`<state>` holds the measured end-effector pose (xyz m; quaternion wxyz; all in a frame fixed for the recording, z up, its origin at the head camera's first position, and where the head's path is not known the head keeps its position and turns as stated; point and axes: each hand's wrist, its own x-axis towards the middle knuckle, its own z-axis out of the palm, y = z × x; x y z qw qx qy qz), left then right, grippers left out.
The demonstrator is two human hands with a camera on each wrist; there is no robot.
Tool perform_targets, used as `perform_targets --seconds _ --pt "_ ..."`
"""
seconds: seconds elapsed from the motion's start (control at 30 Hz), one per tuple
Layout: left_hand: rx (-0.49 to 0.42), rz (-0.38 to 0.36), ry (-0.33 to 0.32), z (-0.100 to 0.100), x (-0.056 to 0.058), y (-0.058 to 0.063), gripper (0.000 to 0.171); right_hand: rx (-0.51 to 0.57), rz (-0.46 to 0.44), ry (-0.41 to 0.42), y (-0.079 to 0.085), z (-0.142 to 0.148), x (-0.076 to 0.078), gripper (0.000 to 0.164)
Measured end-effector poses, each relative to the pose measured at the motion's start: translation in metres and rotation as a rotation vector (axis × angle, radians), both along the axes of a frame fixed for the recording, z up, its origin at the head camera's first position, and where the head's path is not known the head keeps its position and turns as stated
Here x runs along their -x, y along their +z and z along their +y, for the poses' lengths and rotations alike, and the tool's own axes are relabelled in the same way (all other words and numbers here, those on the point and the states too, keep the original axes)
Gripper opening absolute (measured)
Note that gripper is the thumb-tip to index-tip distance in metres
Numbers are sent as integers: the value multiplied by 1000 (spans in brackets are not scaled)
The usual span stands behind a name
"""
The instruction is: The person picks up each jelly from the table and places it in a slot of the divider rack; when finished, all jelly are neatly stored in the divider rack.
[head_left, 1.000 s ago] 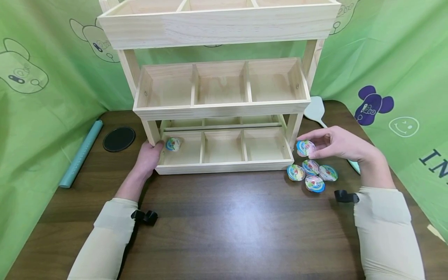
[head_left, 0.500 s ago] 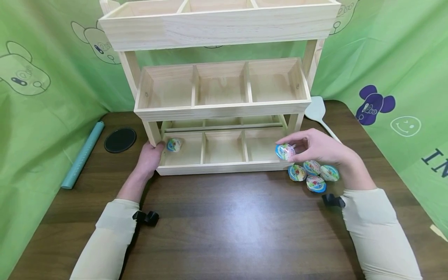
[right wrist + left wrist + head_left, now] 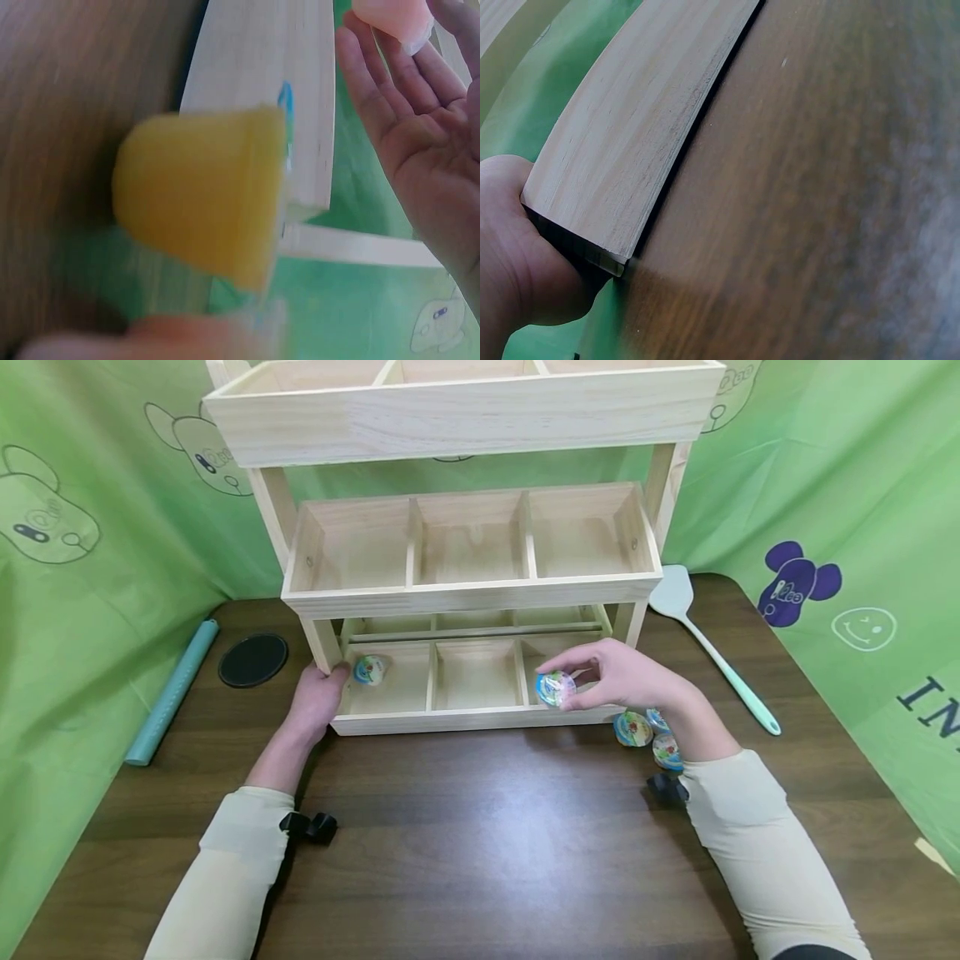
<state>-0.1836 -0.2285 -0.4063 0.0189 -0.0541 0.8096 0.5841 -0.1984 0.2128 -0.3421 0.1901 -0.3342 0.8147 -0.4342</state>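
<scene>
My right hand (image 3: 611, 677) pinches a jelly cup (image 3: 555, 689) with a printed lid, over the right compartment of the bottom tier. In the right wrist view this jelly cup (image 3: 394, 19) looks pink. The left hand (image 3: 317, 697) grips the left end of the wooden rack (image 3: 480, 720) at its lowest tier; its fingertips are hidden. Inside the bottom left compartment lies another jelly cup (image 3: 370, 669). More jelly cups (image 3: 633, 728) stand on the table by the rack's right corner, partly covered by the right arm. A yellow one (image 3: 199, 195) shows close up in the right wrist view.
A pale spatula (image 3: 712, 647) lies right of the rack. To the left are a black round disc (image 3: 253, 660) and a teal rod (image 3: 172, 693). The rack's upper tiers (image 3: 472, 597) overhang the bottom one. Green cloth (image 3: 862, 510) encloses the brown table (image 3: 480, 860).
My right hand has moved left with the jelly cup, from beside the rack to over the bottom right compartment, uncovering the spatula's handle. The left hand has stayed on the rack.
</scene>
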Motion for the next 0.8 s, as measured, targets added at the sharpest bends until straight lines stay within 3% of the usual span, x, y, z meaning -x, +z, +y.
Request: perform_targets --seconds 0.17,0.5,0.8 --pt "-5 4 6 0 -1 2 59 15 -11 14 -3 -14 2 48" --pt "-8 6 11 0 -2 2 59 46 -122 6 -6 -40 4 50" --pt "-17 1 8 -1 0 -1 59 51 -49 5 -9 -56 8 49"
